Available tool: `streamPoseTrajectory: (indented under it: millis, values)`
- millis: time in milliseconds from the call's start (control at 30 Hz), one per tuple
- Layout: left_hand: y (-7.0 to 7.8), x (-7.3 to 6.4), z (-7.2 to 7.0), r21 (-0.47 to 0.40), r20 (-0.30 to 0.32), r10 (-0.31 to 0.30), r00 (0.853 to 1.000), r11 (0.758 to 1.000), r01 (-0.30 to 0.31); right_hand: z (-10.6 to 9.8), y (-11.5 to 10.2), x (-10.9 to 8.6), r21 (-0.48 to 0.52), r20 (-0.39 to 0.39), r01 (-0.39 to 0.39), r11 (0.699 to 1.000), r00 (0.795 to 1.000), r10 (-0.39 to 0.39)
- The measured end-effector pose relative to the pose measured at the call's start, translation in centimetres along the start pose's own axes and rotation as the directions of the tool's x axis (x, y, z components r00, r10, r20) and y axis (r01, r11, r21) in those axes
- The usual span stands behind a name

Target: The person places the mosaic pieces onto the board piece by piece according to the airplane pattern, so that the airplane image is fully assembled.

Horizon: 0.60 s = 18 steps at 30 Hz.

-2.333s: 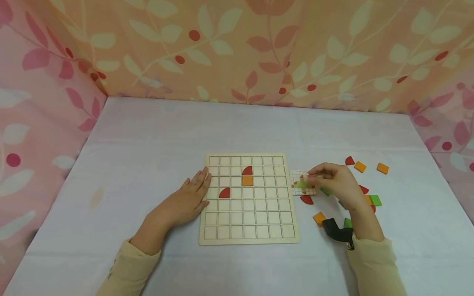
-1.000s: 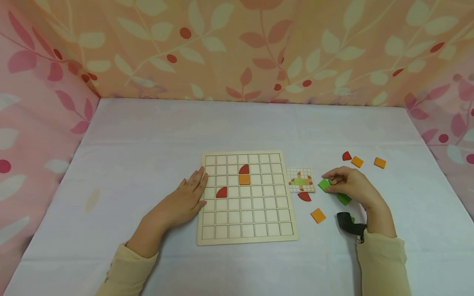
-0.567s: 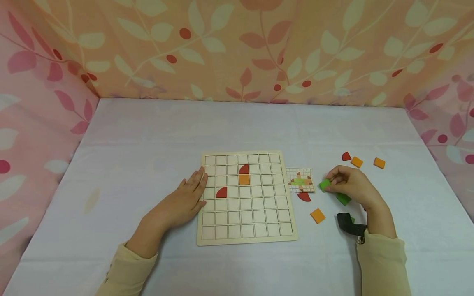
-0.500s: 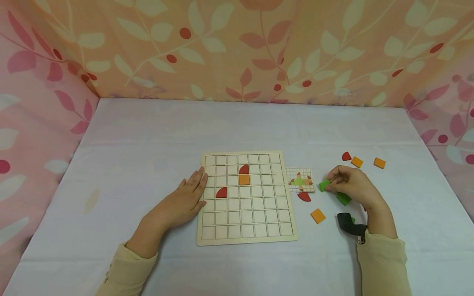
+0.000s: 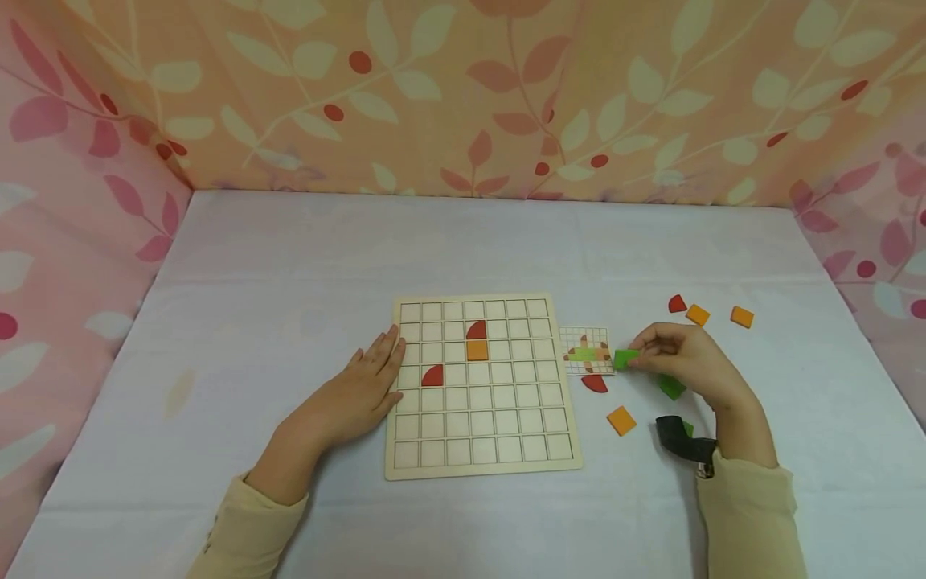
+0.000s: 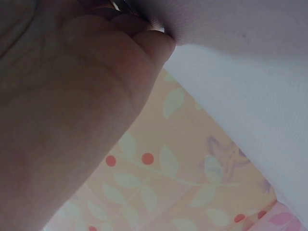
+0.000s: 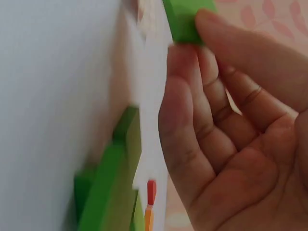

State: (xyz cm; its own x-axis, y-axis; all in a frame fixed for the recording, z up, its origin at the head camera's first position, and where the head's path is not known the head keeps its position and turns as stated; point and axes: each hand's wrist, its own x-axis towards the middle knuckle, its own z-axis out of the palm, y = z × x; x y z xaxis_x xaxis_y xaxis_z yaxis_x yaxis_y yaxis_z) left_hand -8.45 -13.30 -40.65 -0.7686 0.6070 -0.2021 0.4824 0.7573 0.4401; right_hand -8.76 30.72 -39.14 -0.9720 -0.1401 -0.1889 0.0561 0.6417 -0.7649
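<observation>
My right hand (image 5: 676, 358) pinches a green square tile (image 5: 625, 359) between thumb and fingers, just right of a small printed pattern card (image 5: 586, 351). In the right wrist view the green tile's edge shows under the thumb. On the wooden grid board (image 5: 499, 424) sit an orange square tile (image 5: 477, 351), a red quarter-circle tile (image 5: 477, 330) directly above it, and another red quarter-circle (image 5: 433, 375) lower left. My left hand (image 5: 362, 386) lies flat with its fingers on the board's left edge; its fingertips are mostly hidden in the left wrist view.
More green tiles (image 5: 672, 388) lie under the right hand. Beyond it are a red quarter-circle (image 5: 676, 303) and orange squares (image 5: 741, 316). A red piece (image 5: 595, 383) and an orange square (image 5: 620, 420) lie near the card. A black wrist-camera mount (image 5: 683, 441) juts from the right sleeve.
My right hand first left the card for the green tiles. A green tile is now in its fingers, turned and shifted slightly left toward the card. The left hand keeps its place.
</observation>
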Motion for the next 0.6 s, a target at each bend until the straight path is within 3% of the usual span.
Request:
streamPoseTrajectory:
  millis: [233, 600]
  values:
    - [-0.3, 0.1, 0.3, -0.014, -0.010, 0.013, 1.000, 1.000, -0.013, 1.9, -1.2, 0.7, 0.070, 0.093, 0.069, 0.995, 0.993, -0.076]
    - [0.0, 0.1, 0.0, 0.008, 0.009, -0.010, 1.000, 1.000, 0.010, 2.9, -1.2, 1.1, -0.014, 0.087, 0.074, 0.997, 0.994, -0.073]
